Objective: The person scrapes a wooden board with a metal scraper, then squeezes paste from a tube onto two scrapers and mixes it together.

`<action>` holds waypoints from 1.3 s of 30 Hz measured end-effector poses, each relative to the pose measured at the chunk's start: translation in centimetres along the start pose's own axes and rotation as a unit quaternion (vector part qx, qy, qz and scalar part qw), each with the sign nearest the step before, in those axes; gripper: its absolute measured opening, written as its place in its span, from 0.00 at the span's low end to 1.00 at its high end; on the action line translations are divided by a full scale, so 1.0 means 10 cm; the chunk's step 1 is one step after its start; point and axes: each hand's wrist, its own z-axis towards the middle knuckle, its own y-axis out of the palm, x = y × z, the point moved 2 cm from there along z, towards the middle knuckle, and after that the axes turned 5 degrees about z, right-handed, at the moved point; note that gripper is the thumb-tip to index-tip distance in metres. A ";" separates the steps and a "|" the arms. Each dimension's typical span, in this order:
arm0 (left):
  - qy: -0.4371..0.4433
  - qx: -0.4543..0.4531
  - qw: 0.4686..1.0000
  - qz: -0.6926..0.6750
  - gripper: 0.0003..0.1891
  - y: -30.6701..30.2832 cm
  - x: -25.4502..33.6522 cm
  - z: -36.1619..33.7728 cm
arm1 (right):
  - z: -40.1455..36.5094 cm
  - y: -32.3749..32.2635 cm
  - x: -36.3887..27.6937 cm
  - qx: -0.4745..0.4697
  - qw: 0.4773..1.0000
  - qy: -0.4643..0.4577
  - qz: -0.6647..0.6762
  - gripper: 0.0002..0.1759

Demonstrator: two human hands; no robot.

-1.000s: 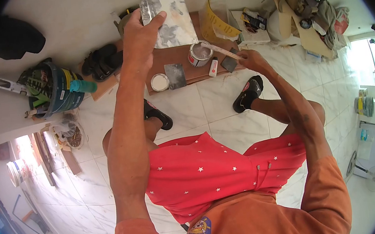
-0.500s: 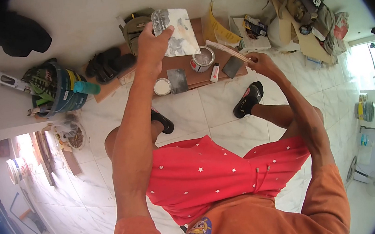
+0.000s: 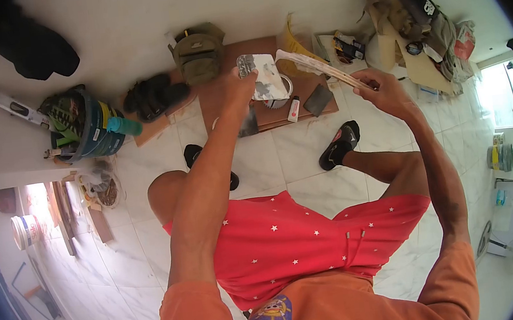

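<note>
My left hand grips a flat plate smeared with white and grey paste, held over an open can that it partly hides. In my right hand are thin wooden sticks, their far end coated in pale paste and close to the plate's right edge. On the brown cardboard below lie a small white tube and a dark grey square. Another dark sheet is partly behind my left forearm.
A green backpack leans on the wall beside dark sandals. At the left stands a bucket of tools with a teal bottle. Bags and cardboard are piled at the right. My feet rest on the tiled floor.
My left hand has moved right and down with the plate, which now covers much of the can. My right hand and the sticks have shifted slightly right. My left leg has moved.
</note>
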 end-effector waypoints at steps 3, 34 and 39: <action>0.010 -0.028 0.999 -0.017 0.11 0.04 0.06 -0.05 | -0.12 -0.11 -0.22 -0.018 1.000 -0.002 -0.024 0.18; 0.005 -0.117 0.970 -0.213 0.16 -0.08 0.87 -0.68 | -0.52 -0.24 -0.70 0.162 0.917 -0.309 -0.193 0.12; -0.012 -0.092 0.973 -0.212 0.15 -0.10 0.94 -0.76 | -0.57 -0.31 -0.70 0.164 0.916 -0.302 -0.207 0.14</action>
